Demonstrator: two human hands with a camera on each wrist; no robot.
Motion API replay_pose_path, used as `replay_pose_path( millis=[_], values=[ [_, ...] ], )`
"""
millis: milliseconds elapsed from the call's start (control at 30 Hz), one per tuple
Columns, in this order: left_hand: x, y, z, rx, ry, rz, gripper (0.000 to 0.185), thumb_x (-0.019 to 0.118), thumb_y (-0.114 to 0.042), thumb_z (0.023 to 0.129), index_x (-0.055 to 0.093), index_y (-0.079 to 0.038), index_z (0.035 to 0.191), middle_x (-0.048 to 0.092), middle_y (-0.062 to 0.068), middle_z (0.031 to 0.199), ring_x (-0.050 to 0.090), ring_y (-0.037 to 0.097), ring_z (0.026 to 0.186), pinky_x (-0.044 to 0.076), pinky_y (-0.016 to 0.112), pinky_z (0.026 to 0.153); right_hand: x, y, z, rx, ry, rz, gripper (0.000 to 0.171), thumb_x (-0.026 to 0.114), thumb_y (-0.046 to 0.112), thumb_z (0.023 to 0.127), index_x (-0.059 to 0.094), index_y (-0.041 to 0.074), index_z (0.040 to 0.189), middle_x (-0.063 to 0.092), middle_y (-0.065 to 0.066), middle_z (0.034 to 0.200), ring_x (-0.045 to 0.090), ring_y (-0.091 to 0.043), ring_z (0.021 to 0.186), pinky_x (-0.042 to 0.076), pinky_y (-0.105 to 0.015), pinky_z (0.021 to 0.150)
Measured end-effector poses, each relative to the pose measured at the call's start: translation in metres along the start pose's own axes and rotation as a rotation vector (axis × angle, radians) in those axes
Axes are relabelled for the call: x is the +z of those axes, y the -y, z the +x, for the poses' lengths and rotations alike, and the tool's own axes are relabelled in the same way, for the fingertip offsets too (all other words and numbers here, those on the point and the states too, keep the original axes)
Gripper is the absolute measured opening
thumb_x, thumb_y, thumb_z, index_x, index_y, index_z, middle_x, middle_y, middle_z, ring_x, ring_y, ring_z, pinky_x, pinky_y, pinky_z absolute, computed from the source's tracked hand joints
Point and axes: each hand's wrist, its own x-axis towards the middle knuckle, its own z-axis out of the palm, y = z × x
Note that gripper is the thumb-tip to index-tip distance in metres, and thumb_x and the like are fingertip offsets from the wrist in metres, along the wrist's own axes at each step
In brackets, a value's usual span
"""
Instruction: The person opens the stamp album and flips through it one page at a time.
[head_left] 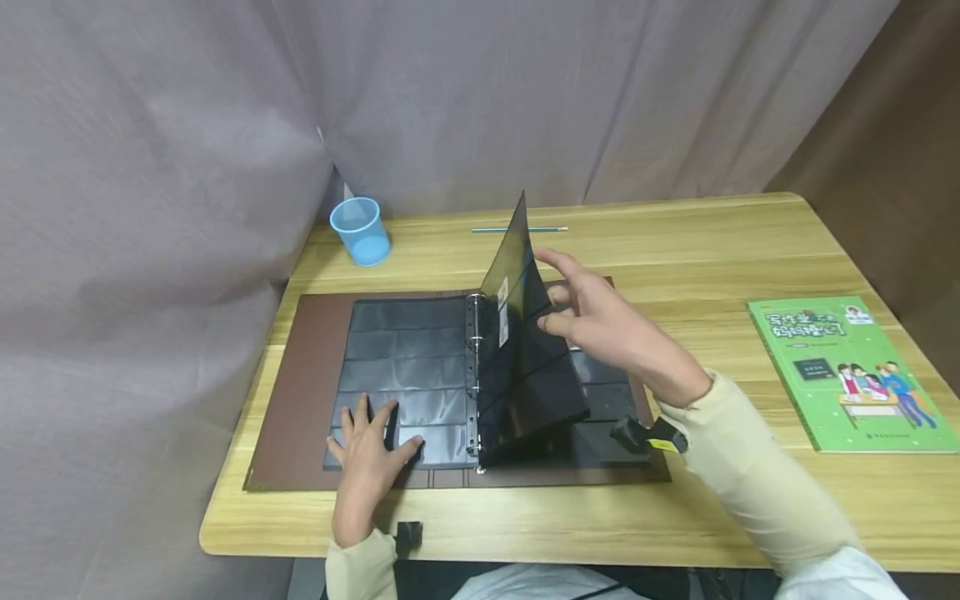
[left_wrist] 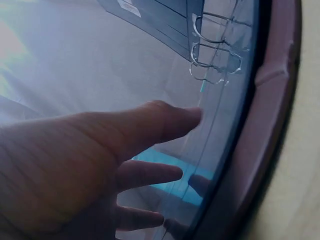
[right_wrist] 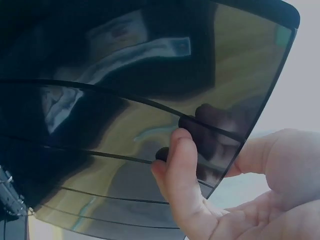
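Three bystanders | blue cup [head_left: 362, 230] | pencil [head_left: 520, 229] | green book [head_left: 851, 372]

1. Binder [head_left: 300, 392] – brown cover, lying open and flat; its black pocket pages lie under the left hand [head_left: 367, 446], whose spread fingers press flat on the lower left page.
2. Lifted sleeve page [head_left: 525, 350] – dark, glossy, divided into horizontal pockets; it stands tilted up from the metal rings [head_left: 472, 367], its outer edge touched by the right hand's [head_left: 600, 325] fingertips [right_wrist: 180, 150].
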Motion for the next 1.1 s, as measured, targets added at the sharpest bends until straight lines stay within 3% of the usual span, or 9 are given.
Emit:
replay_pose_path(
  millis=[133, 267, 367, 633, 867, 1100],
  values=[
    [-0.003, -0.001, -0.001, 0.007, -0.017, -0.022, 0.066, 0.074, -0.030, 0.091, 0.051, -0.003, 0.146, 0.021, 0.034, 0.160, 0.006, 0.056, 0.148, -0.001, 0.080, 0.107, 0.007, 0.005, 0.005, -0.011, 0.018, -0.010, 0.083, 0.057, -0.008, 0.092, 0.015, 0.007, 0.161, 0.067, -0.025, 0.113, 0.044, -0.010, 0.051, 0.041, -0.025, 0.048],
    [-0.009, -0.007, -0.002, 0.038, -0.040, -0.055, 0.067, 0.071, -0.031, 0.094, 0.046, 0.000, 0.148, 0.019, 0.035, 0.160, 0.008, 0.055, 0.148, -0.001, 0.078, 0.109, 0.012, 0.009, 0.010, 0.002, 0.035, -0.028, 0.082, 0.058, -0.005, 0.093, 0.015, 0.009, 0.162, 0.060, -0.029, 0.130, 0.056, -0.014, 0.061, 0.049, -0.027, 0.057],
    [-0.017, -0.015, -0.003, 0.097, -0.079, -0.117, 0.069, 0.071, -0.029, 0.094, 0.042, 0.001, 0.149, 0.018, 0.034, 0.160, 0.012, 0.054, 0.147, 0.003, 0.076, 0.111, 0.016, 0.011, 0.014, 0.005, 0.045, -0.048, 0.081, 0.059, -0.003, 0.093, 0.017, 0.009, 0.162, 0.053, -0.029, 0.139, 0.062, -0.019, 0.074, 0.051, -0.029, 0.064],
    [-0.038, -0.052, -0.013, 0.308, -0.144, -0.280, 0.070, 0.066, -0.034, 0.099, 0.036, -0.006, 0.155, 0.025, 0.021, 0.163, 0.032, 0.047, 0.143, 0.032, 0.068, 0.108, 0.028, 0.014, 0.023, -0.017, 0.078, -0.077, 0.079, 0.063, 0.002, 0.093, 0.022, 0.008, 0.160, 0.063, -0.023, 0.124, 0.060, -0.021, 0.060, 0.052, -0.033, 0.057],
    [-0.041, -0.081, -0.017, 0.528, -0.146, -0.396, 0.063, 0.063, -0.030, 0.100, 0.039, -0.012, 0.155, 0.036, 0.013, 0.159, 0.038, 0.036, 0.143, 0.034, 0.066, 0.108, 0.035, 0.017, 0.030, -0.027, 0.113, -0.071, 0.078, 0.065, 0.011, 0.096, 0.021, 0.010, 0.160, 0.068, -0.014, 0.106, 0.062, -0.028, 0.056, 0.054, -0.038, 0.058],
    [-0.036, -0.094, -0.023, 0.749, -0.200, -0.485, 0.066, 0.043, -0.051, 0.106, 0.036, -0.010, 0.156, 0.037, 0.011, 0.159, 0.047, 0.034, 0.136, 0.044, 0.059, 0.102, 0.041, 0.019, 0.038, -0.053, 0.151, -0.114, 0.079, 0.067, 0.021, 0.098, 0.020, 0.006, 0.160, 0.069, -0.014, 0.103, 0.067, -0.024, 0.062, 0.058, -0.038, 0.065]
  ],
)
